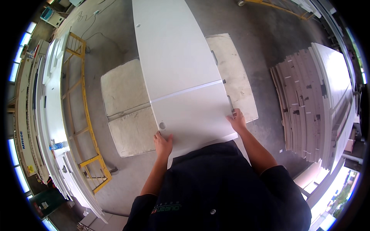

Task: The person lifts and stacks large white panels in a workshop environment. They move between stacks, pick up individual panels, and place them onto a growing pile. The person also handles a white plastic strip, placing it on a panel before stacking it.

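A long white door panel (181,50) stretches away from my body, its near end close to my waist. Near its left edge is a round hole (162,125), and a pale strip (187,91) crosses its face. My left hand (163,144) grips the left edge just below that hole, with the thumb on top. At the right edge, my right hand (237,121) holds the panel beside a slim metal-looking piece (230,103). Fingers of both hands are partly hidden at the edges.
Beneath the panel lies a worn, pale platform (131,134) that sticks out on both sides. A yellow metal cart frame (85,92) with white panels stands to the left. Tall stacked boards (298,104) stand at the right. A cable (94,27) runs over the floor.
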`<state>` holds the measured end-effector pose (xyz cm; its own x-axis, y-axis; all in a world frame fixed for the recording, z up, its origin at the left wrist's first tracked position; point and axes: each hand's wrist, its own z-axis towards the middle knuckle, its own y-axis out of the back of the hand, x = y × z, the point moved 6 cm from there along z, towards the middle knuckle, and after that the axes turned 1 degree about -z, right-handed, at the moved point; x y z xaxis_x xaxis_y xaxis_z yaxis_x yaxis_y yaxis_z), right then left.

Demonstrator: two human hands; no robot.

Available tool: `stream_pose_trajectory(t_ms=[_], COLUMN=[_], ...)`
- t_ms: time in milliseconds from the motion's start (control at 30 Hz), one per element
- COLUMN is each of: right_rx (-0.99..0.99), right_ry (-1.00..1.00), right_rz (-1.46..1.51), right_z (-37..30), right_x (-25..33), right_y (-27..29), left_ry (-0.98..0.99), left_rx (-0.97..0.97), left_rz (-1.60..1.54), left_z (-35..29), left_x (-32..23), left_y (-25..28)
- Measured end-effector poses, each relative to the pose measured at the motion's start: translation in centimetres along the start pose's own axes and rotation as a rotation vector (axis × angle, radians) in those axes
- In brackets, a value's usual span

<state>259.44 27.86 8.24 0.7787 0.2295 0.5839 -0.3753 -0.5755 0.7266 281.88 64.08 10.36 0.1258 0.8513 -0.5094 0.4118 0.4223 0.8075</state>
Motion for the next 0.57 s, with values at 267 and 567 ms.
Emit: stream_pose_trajectory(t_ms=[267, 567], right_rx=[-0.006, -0.007], right_ry=[0.009, -0.005], right_rz=[0.012, 0.006], right_z=[-0.20, -0.11], right_x=[0.39, 0.08], right_y=[0.19, -0.02], left_ry=[0.001, -0.006], left_rx=[-0.010, -0.018], left_rz=[-0.010, -0.012], left_z=[0.13, 0.13], left_x=[-0.01, 0.24], left_y=[0.03, -0.18])
